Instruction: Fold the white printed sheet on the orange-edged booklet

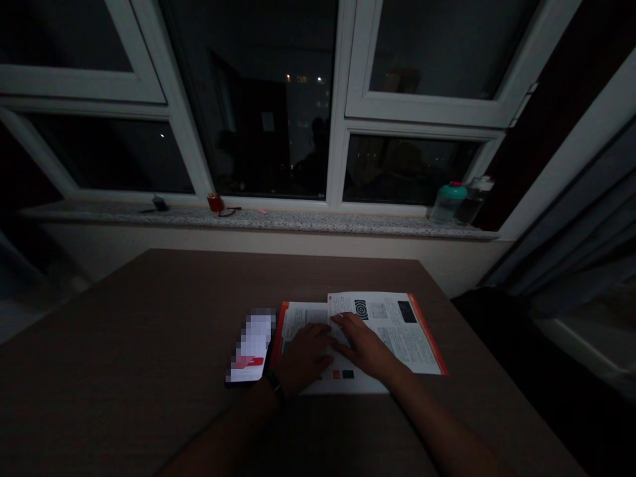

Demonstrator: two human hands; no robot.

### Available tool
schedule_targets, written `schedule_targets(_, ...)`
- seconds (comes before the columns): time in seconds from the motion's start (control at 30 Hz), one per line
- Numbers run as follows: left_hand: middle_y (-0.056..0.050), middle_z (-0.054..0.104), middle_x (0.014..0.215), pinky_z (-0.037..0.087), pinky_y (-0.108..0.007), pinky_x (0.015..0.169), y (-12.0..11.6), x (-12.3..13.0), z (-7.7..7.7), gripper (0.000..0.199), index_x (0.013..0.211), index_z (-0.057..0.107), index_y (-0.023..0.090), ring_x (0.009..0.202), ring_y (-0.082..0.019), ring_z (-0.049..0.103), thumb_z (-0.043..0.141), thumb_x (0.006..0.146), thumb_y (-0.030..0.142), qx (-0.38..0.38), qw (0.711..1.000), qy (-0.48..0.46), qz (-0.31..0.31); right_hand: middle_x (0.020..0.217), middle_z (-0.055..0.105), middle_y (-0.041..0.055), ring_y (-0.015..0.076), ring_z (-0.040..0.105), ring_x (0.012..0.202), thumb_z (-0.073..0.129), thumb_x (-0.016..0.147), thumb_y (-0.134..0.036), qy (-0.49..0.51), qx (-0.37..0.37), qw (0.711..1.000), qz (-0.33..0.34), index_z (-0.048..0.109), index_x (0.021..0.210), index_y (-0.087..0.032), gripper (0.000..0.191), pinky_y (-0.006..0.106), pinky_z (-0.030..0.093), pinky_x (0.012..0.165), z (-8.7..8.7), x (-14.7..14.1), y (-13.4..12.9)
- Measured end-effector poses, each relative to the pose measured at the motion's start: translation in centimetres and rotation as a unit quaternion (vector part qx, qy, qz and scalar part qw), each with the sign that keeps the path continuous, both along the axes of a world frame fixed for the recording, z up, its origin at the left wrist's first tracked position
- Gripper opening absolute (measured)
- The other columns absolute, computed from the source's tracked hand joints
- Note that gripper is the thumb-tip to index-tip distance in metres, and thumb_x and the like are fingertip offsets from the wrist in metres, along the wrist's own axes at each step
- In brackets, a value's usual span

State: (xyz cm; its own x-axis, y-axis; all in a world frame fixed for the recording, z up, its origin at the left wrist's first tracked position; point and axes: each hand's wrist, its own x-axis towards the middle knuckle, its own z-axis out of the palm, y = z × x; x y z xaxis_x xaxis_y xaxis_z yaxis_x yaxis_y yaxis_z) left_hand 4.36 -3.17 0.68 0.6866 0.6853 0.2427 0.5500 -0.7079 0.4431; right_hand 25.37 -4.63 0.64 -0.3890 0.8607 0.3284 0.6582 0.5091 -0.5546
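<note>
Two printed pages with orange-red outer edges lie on the brown table; the right page (pixel 412 344) sits a little higher than the left page (pixel 298 313). Whether they are one booklet or separate sheets I cannot tell. My left hand (pixel 305 354), with a dark band on its wrist, rests fingers outstretched on the left page. Close beside it, my right hand (pixel 366 346) lies flat near where the pages meet, fingers extended. Neither hand grips anything. A phone (pixel 256 341) with a lit, partly blurred screen lies left of the pages.
The table (pixel 189 311) stands below a stone windowsill (pixel 308 220). On the sill are a teal-lidded bottle (pixel 447 202), a clear bottle (pixel 473 202), a small dark bottle (pixel 159 203) and a reddish jar (pixel 215 203). A grey curtain (pixel 576 205) hangs at right. The room is dim.
</note>
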Motion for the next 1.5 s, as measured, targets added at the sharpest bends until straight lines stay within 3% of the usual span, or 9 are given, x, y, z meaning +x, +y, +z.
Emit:
schedule_targets(0.17,-0.006,0.049,0.138,0.035,-0.046,0.108,0.2,-0.4,0.1,0.038,0.12,0.057,0.025,0.128,-0.027,0.042,0.071,0.084,0.027,-0.008,1.0,-0.004,-0.018,0.13,0.054,0.0122,0.0289,0.048,0.124,0.066,0.086,-0.029,-0.041,0.02,0.998,-0.036,0.048,0.136,-0.023,0.053,0.047,0.039,0.106,0.0,0.2,0.1)
schedule_targets(0.3,-0.006,0.049,0.138,0.034,-0.047,0.107,0.2,-0.6,0.2,0.042,0.122,0.057,0.026,0.128,-0.028,0.042,0.072,0.082,0.031,-0.011,0.999,-0.001,-0.033,0.128,0.055,0.0125,0.0307,0.049,0.121,0.068,0.084,-0.026,-0.056,0.016,0.996,-0.066,0.05,0.135,-0.022,0.055,0.049,0.041,0.103,0.0,0.8,-0.2)
schedule_targets(0.57,-0.004,0.05,0.136,0.034,-0.046,0.107,0.2,-1.2,0.5,0.036,0.122,0.058,0.029,0.129,-0.027,0.041,0.066,0.087,0.024,0.001,1.0,0.012,-0.026,0.111,0.065,0.0084,0.0226,0.057,0.107,0.042,0.097,-0.02,0.054,0.03,0.993,-0.096,0.061,0.121,-0.021,0.031,0.039,0.045,0.096,0.6,2.0,-0.7)
schedule_targets(0.7,-0.005,0.053,0.129,0.038,-0.045,0.104,0.5,-1.7,0.9,0.027,0.116,0.062,0.028,0.123,-0.026,0.045,0.061,0.09,0.02,0.006,1.0,0.018,-0.009,0.085,0.066,0.0025,0.0182,0.061,0.079,0.051,0.092,-0.025,0.12,-0.036,0.986,-0.111,0.064,0.104,-0.021,0.017,0.03,0.049,0.073,0.4,1.3,-1.0)
schedule_targets(0.8,-0.005,0.054,0.126,0.039,-0.044,0.102,0.6,-1.9,1.0,0.027,0.116,0.062,0.029,0.12,-0.026,0.047,0.059,0.091,0.019,0.017,1.0,0.02,-0.007,0.067,0.057,-0.0039,0.0144,0.055,0.061,0.06,0.085,-0.023,0.172,-0.106,0.974,-0.105,0.06,0.091,-0.021,0.006,0.024,0.043,0.057,-0.1,0.0,-1.3)
schedule_targets(0.9,-0.004,0.053,0.126,0.04,-0.043,0.101,0.7,-2.0,0.9,0.029,0.117,0.063,0.03,0.12,-0.025,0.047,0.058,0.092,0.017,0.02,1.0,0.019,-0.003,0.068,0.057,-0.0044,0.0139,0.055,0.062,0.063,0.081,-0.018,0.161,-0.115,0.976,-0.086,0.057,0.085,-0.021,0.008,0.023,0.041,0.057,-0.4,-1.4,-1.6)
schedule_targets(1.13,-0.004,0.053,0.124,0.041,-0.043,0.1,0.7,-1.9,0.6,0.029,0.116,0.064,0.03,0.118,-0.026,0.047,0.059,0.091,0.016,0.014,1.0,0.02,0.0,0.088,0.061,0.0004,0.0173,0.058,0.084,0.066,0.073,-0.007,0.118,-0.063,0.989,-0.06,0.057,0.078,-0.021,0.018,0.028,0.045,0.075,-0.9,-2.4,-1.5)
schedule_targets(1.33,-0.004,0.053,0.126,0.041,-0.042,0.1,0.7,-1.8,0.6,0.027,0.116,0.064,0.029,0.119,-0.026,0.047,0.057,0.092,0.018,0.011,1.0,0.023,0.003,0.086,0.059,-0.0011,0.0171,0.057,0.082,0.073,0.068,-0.007,0.086,-0.075,0.993,-0.031,0.057,0.075,-0.021,0.022,0.027,0.043,0.071,-0.9,-3.0,-1.9)
schedule_targets(1.5,-0.004,0.053,0.126,0.04,-0.043,0.102,0.7,-1.9,0.6,0.027,0.116,0.064,0.03,0.12,-0.025,0.046,0.057,0.093,0.019,0.012,1.0,0.021,0.002,0.081,0.057,-0.0006,0.0176,0.056,0.08,0.067,0.075,-0.01,0.099,-0.055,0.987,-0.116,0.054,0.073,-0.021,0.017,0.028,0.042,0.071,-0.7,-2.2,-1.5)
